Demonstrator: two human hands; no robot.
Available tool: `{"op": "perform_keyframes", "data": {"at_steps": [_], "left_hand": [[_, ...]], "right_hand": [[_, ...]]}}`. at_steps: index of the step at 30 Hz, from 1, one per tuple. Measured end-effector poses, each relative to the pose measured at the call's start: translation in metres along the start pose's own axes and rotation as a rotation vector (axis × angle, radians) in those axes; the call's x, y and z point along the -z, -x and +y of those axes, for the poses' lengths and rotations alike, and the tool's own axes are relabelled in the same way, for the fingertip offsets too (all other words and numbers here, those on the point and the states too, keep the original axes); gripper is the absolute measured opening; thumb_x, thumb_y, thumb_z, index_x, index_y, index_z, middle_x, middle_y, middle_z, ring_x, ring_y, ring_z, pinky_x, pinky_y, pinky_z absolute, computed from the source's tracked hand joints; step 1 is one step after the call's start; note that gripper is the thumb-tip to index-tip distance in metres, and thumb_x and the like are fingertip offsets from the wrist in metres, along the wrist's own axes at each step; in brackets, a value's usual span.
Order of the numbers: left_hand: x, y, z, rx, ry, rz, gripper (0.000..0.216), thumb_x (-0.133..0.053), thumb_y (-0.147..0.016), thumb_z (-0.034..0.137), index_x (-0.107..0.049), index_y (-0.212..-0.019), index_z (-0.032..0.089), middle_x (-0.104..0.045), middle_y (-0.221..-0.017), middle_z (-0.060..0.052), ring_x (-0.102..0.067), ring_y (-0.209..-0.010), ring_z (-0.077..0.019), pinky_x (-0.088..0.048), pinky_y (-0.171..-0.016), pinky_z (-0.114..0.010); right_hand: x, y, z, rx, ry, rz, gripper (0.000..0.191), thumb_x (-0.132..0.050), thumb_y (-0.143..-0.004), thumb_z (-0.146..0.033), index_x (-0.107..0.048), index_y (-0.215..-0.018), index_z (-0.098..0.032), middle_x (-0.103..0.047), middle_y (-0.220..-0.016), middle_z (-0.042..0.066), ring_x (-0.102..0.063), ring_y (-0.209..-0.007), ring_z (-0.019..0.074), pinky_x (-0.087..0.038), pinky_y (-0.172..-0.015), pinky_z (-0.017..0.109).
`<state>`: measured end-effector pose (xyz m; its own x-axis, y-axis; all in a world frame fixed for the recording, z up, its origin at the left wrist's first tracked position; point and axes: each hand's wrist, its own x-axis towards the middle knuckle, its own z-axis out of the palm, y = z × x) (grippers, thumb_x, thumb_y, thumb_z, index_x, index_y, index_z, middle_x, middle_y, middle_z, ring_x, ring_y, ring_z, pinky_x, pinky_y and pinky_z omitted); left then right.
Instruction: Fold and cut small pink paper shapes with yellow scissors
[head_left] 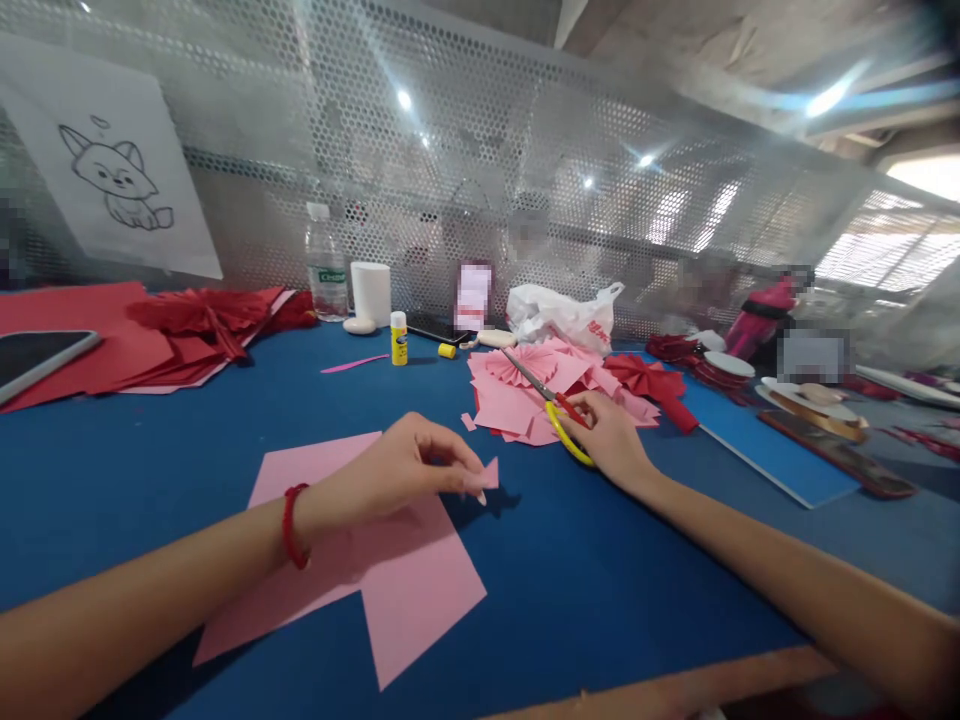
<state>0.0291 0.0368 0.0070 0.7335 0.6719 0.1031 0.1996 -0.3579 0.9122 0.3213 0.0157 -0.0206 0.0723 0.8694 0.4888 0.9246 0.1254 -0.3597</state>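
Blue desk carries a pink sheet; over its edge the left hand pinches a small pink scrap. The right hand grips scissors lying on the paper pile, so it seems best to keep the pinch firm and the blades pointing away.

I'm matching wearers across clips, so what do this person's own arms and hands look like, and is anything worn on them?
The left forearm and right forearm are bare, with no sleeves in view. The left hand has a thin red cord bracelet round its wrist. The right hand shows no bracelet, watch or ring that I can make out. Neither hand is gloved.
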Motion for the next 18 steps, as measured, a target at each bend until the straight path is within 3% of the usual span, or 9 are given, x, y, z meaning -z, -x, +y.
{"op": "perform_keyframes", "data": {"at_steps": [4,8,11,15,18], "left_hand": [[-0.018,0.003,0.000,-0.093,-0.172,-0.068,0.016,-0.078,-0.081,0.036,-0.084,-0.083,0.021,-0.081,-0.084,-0.008,-0.071,-0.080,-0.0236,-0.055,-0.072,-0.031],[-0.017,0.001,-0.004,-0.160,-0.349,0.086,0.017,-0.071,-0.089,0.033,-0.082,-0.098,0.024,-0.078,-0.103,-0.009,-0.061,-0.104,-0.0284,-0.045,-0.096,-0.041],[-0.003,-0.003,-0.005,-0.159,-0.403,0.123,0.023,-0.067,-0.093,0.041,-0.079,-0.103,0.024,-0.076,-0.107,-0.008,-0.060,-0.106,-0.0279,-0.044,-0.096,-0.040],[0.022,-0.001,-0.001,-0.144,-0.407,-0.126,0.023,-0.083,-0.079,0.044,-0.081,-0.094,0.027,-0.075,-0.101,-0.004,-0.066,-0.098,-0.0240,-0.049,-0.089,-0.031],[0.034,0.004,0.003,-0.132,-0.418,-0.367,0.042,-0.095,-0.063,0.040,-0.080,-0.100,0.030,-0.070,-0.104,-0.002,-0.064,-0.098,-0.0231,-0.049,-0.087,-0.027]], "right_hand": [[-0.008,-0.008,0.000,0.044,-0.063,0.010,0.022,-0.061,-0.088,-0.041,-0.063,-0.092,-0.019,-0.072,-0.092,0.009,-0.065,-0.083,0.0244,-0.046,-0.073,0.034],[-0.009,-0.007,0.000,0.058,-0.121,0.017,0.022,-0.063,-0.086,-0.040,-0.064,-0.094,-0.019,-0.072,-0.099,0.010,-0.065,-0.091,0.0257,-0.047,-0.078,0.035],[-0.008,-0.006,0.003,0.019,-0.166,0.046,0.027,-0.060,-0.088,-0.043,-0.063,-0.097,-0.018,-0.071,-0.094,0.010,-0.064,-0.080,0.0233,-0.047,-0.072,0.034],[-0.011,-0.008,0.011,-0.028,-0.205,0.051,0.031,-0.055,-0.090,-0.045,-0.062,-0.099,-0.017,-0.069,-0.085,0.008,-0.061,-0.067,0.0196,-0.047,-0.064,0.032],[-0.013,-0.010,0.013,-0.036,-0.188,0.046,0.028,-0.062,-0.085,-0.043,-0.064,-0.097,-0.018,-0.071,-0.088,0.009,-0.064,-0.074,0.0228,-0.048,-0.068,0.035]]}}
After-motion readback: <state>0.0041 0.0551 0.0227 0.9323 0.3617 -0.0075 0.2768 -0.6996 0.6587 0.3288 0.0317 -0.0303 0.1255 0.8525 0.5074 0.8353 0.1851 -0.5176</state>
